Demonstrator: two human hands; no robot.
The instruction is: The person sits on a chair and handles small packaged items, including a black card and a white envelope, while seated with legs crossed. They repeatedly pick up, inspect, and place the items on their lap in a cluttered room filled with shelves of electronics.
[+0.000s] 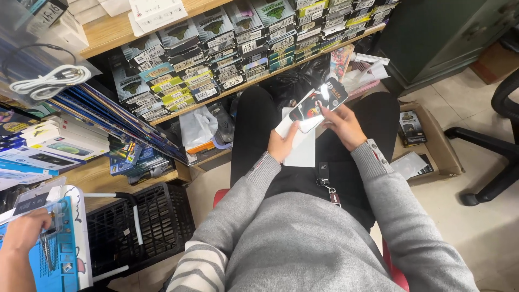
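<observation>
You're sitting with your knees up against a wooden shelf [303, 59] that's packed with flat labelled boxes [216, 40], way too many to count, stacked in roughly a dozen leaning columns. Next size down: one black plastic crate [157, 216] on the floor to your left, one open cardboard box [432, 140] on the floor to your right with a couple of small packets in it, and one black office chair base [486, 162] at the far right edge. There's one coiled white cable [48, 81] in a clear bag up at the top left. In your lap you've got one white sheet or sleeve [301, 151] lying on your legs, and above it one flat glossy packet [319, 103], dark with a white edge, held tilted over your thighs. Your left hand [282, 145] is curled narrow around the packet's lower corner, thumb on top. Your right hand [343, 127] is pinching the packet's right side, fingers closed on its edge. One set of keys [327, 186] hangs at your waist. A third hand [24, 232], somebody else's, sits at the bottom left on a blue mat [59, 259], holding a small clear piece.
</observation>
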